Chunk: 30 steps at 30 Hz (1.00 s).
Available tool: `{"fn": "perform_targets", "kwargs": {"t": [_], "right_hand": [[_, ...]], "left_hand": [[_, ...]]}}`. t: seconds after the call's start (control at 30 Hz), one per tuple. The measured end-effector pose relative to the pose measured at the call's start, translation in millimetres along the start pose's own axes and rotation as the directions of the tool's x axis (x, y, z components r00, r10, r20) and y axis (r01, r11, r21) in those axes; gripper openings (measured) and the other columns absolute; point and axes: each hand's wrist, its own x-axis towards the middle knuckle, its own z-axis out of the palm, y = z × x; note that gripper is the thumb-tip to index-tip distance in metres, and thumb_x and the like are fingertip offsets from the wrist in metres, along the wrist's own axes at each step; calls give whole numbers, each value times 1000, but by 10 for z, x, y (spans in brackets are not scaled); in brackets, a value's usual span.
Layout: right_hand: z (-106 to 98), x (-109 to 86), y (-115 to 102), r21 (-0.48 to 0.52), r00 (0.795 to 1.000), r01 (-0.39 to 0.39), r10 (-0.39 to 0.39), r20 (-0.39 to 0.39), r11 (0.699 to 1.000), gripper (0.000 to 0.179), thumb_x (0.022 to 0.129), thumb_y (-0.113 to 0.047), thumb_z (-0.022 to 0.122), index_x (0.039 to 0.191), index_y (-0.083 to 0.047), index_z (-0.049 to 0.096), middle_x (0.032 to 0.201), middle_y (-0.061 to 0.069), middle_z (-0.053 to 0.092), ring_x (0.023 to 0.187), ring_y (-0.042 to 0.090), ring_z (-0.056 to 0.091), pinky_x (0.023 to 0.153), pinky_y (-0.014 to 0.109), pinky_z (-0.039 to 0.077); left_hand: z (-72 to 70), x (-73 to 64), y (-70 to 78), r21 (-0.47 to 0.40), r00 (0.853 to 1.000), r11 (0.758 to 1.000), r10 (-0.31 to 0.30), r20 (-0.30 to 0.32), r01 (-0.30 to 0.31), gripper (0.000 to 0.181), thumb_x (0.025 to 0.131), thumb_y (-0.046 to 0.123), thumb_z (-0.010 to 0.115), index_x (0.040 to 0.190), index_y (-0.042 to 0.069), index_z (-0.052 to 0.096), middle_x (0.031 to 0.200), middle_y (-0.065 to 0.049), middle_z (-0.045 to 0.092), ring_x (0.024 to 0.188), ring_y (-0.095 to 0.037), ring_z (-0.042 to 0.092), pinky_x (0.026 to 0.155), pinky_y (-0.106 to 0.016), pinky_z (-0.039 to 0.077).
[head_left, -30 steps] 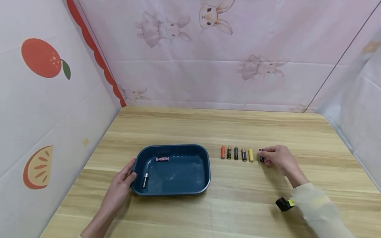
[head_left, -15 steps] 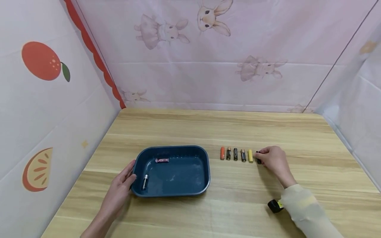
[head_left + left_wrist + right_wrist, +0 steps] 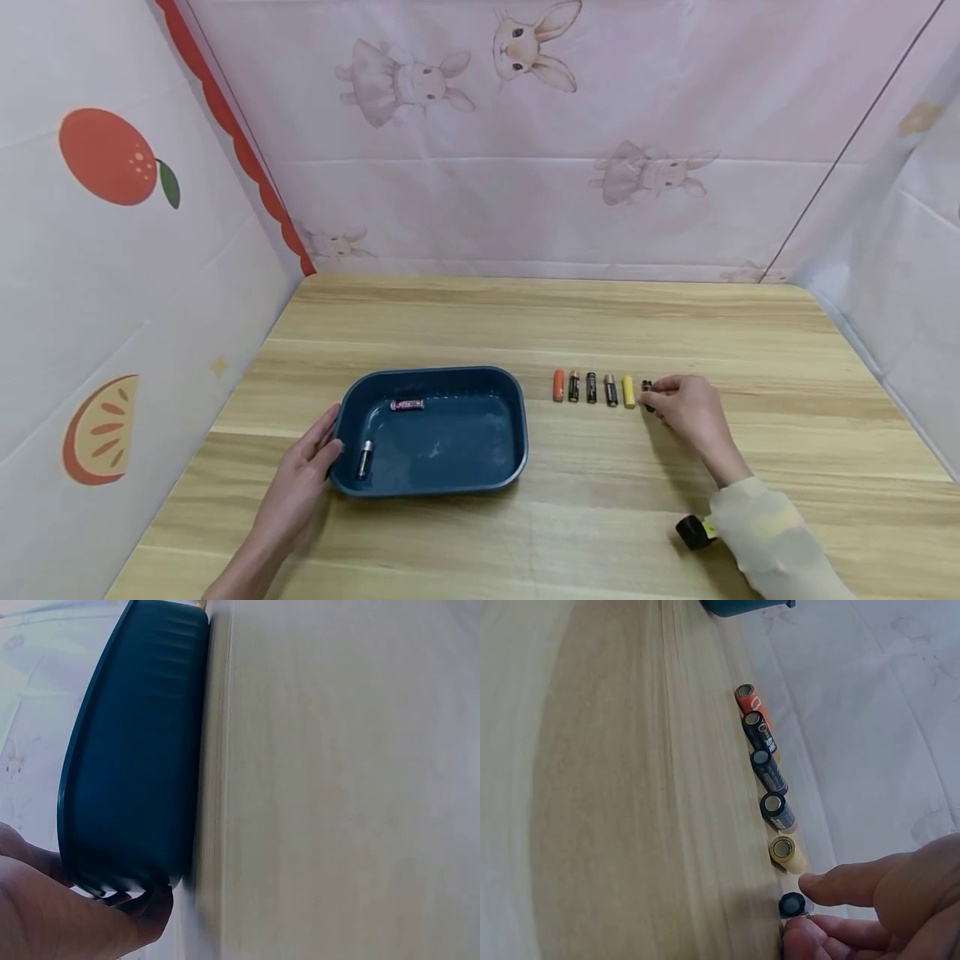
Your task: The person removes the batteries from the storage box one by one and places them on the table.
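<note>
My left hand (image 3: 296, 483) holds the left end of a dark blue tray (image 3: 517, 467), thumb at the rim. In the left wrist view its fingers (image 3: 154, 915) curl against the tray's outer wall (image 3: 135, 765). To the right, my right hand (image 3: 693, 412) pinches a black battery (image 3: 647, 385) at the row's right end. In the right wrist view the black battery (image 3: 792, 904) lies between thumb and fingers. Left of it lie a yellow battery (image 3: 628, 392), several dark batteries (image 3: 592, 388) and an orange battery (image 3: 558, 386), side by side and slightly apart.
Inside the tray lie a pinkish-red battery (image 3: 407, 405) near the far wall and a dark silver-ended battery (image 3: 365, 460) near the left wall. A black strap piece (image 3: 694, 532) shows at the right sleeve (image 3: 772, 533). Printed cloth walls (image 3: 450, 208) border the wooden table (image 3: 585, 533).
My right hand has moved a little left with the black battery, bringing it closer to the yellow one. The left hand stays on the tray. The view has shifted slightly.
</note>
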Motion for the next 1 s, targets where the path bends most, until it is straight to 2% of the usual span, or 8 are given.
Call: {"fn": "perform_targets", "kwargs": {"t": [0.2, 0.47, 0.6, 0.7, 0.8, 1.0], "right_hand": [[2, -18, -5, 1, 1000, -6, 6, 6, 1000, 37, 98, -18, 71, 114, 15, 69, 92, 21, 74, 70, 18, 67, 54, 28, 52], [-32, -41, -7, -9, 1000, -28, 28, 10, 1000, 39, 103, -24, 60, 117, 12, 69, 83, 12, 73, 70, 18, 65, 58, 30, 48], [-42, -49, -59, -18, 1000, -2, 1, -16, 1000, 42, 104, -25, 58, 123, 11, 67, 97, 19, 75, 82, 24, 69, 65, 30, 51], [-63, -55, -164, -16, 997, 49, -50, -57, 999, 43, 104, -26, 58, 125, 10, 67, 110, 23, 73, 93, 29, 69, 70, 30, 52], [-107, -68, -332, 32, 993, 100, -98, -72, 994, 44, 105, -27, 58, 128, 9, 66, 115, 25, 71, 97, 35, 68, 68, 30, 55], [-169, -102, -767, 178, 990, 135, -138, 6, 975, 48, 107, -31, 56, 139, 5, 60, 123, 23, 66, 104, 36, 67, 72, 26, 58]], "left_hand": [[-5, 1, -11, -3, 1000, 1000, 1, 1, -1, 58, 112, 8, 34, 166, 9, 15, 172, -9, 12, 156, -26, 12, 124, -46, 20], [-13, -3, -14, 8, 1000, 1000, 3, 6, -3, 58, 112, 9, 35, 167, 11, 15, 172, -8, 11, 157, -26, 11, 124, -48, 18], [-15, -2, -15, 12, 1000, 1000, 6, 9, -7, 58, 112, 9, 35, 167, 11, 14, 172, -8, 11, 157, -26, 11, 125, -48, 18], [-14, 1, -15, 10, 1000, 1000, 3, 10, -3, 58, 112, 9, 34, 167, 11, 14, 172, -8, 11, 157, -26, 10, 125, -48, 17], [-12, 5, -15, 9, 1000, 1000, -7, 8, 7, 58, 112, 9, 34, 167, 12, 14, 172, -8, 11, 157, -25, 10, 125, -48, 18], [-4, 11, -15, -2, 1000, 1000, -22, 1, 22, 58, 112, 8, 33, 167, 12, 14, 172, -8, 11, 157, -24, 12, 124, -47, 19]]}}
